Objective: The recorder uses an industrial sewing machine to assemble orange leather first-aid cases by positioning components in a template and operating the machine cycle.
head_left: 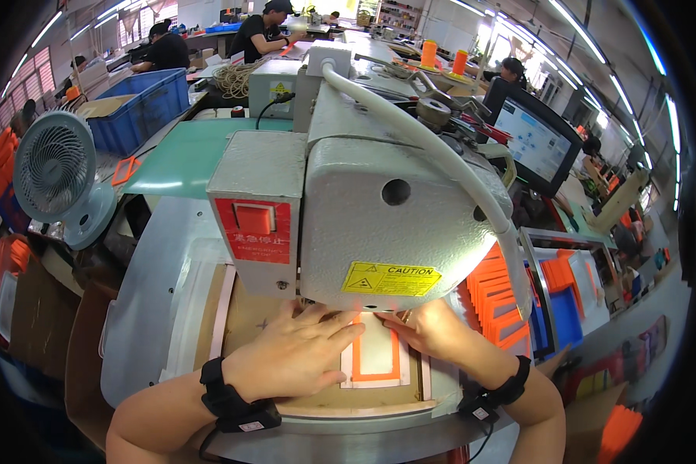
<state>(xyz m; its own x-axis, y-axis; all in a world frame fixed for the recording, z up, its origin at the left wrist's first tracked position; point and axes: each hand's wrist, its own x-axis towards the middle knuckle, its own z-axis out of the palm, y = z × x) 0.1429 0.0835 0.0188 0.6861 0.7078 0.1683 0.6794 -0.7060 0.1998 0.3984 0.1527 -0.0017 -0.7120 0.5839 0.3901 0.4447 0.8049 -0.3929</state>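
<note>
Under the head of a grey sewing machine (394, 209) lies an orange rectangular frame (396, 359) on a white backing piece (349, 371). My left hand (290, 352) rests flat to the left of it, fingers stretched out, with fingertips reaching the frame's left edge. At the upper right corner of the frame is my right hand (429, 329), its fingers curled together close to the work. What they pinch, if anything, is too small to make out. Both hands are over a tan board (243, 321) with a pale wooden rim. The machine head hides the far end of the frame.
Many orange frames (491, 298) are stacked to the right, beside a blue tray (568, 313). A red stop switch box (255, 220) overhangs the left hand. A fan (58, 166), a blue crate (139, 108) and a monitor (533, 135) stand around; several people sit farther off.
</note>
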